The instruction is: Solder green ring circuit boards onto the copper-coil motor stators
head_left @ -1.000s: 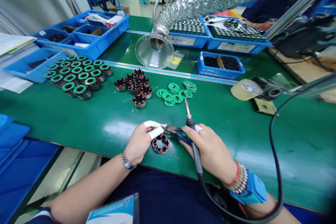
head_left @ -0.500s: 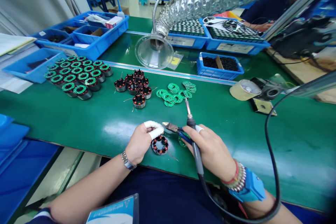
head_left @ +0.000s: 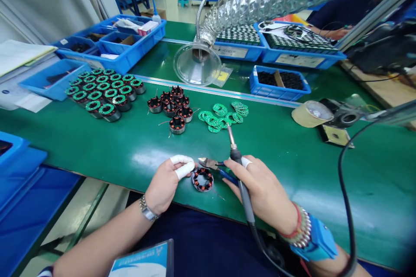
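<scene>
A motor stator with copper windings lies on the green bench in front of me, a thin wire trailing from its lower right. My left hand, with white finger cots, is pinched closed at the stator's upper left; what its fingertips hold, if anything, is too small to make out. Closed around two tools, my right hand is to the right of the stator. One is a pair of side cutters with blue handles, its jaws just above the stator. The other is a soldering iron, tip pointing away from me.
Beyond my hands are several stators and loose green circuit boards. Board-topped stators stand in rows at left. A fume extractor hood hangs over the bench. Behind it are blue bins. The iron's cable loops at right.
My left fingers have shifted left, off the stator's top edge. The cutters' jaws have come slightly left and closer to the stator. The whole view has swung a little left.
</scene>
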Demonstrator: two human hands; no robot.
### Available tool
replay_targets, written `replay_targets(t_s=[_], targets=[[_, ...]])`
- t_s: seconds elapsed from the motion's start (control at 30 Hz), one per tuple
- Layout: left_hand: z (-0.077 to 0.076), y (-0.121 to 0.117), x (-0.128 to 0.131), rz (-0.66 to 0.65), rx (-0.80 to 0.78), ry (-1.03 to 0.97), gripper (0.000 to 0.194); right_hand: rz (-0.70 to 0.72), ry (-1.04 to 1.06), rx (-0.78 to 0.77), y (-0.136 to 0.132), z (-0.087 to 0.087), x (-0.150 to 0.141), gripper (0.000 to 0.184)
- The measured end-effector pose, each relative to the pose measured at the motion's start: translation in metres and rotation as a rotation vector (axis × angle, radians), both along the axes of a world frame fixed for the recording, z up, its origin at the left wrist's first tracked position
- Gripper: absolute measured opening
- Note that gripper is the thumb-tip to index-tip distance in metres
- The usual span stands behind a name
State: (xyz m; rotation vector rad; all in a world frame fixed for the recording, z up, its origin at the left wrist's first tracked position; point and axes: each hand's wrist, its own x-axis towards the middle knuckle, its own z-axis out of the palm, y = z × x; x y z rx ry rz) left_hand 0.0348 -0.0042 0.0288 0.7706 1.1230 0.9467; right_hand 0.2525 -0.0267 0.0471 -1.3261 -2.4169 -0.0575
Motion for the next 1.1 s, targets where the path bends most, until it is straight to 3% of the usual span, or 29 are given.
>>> replay_targets(t_s=[0.7,0.93,1.03,1.1], targets=[[-0.003,0.006,0.007,-0.022,0.053,0.005,0.008,0.046,-0.110,0.031,0.001,0.001,-0.003,0.024],[-0.005,0.009,0.006,-0.084,0.104,0.058,0.006,0.007,-0.010,0.025,-0.004,-0.008,-0.002,0.022],[-0.003,0.003,0.001,-0.053,0.234,0.249,0.010,-0.059,0.055,0.080,-0.006,-0.008,0.004,0.023],[0.001,-0.005,-0.002,-0.057,0.491,0.467,0.018,-0.141,0.117,0.097,-0.007,-0.008,0.012,0.026]])
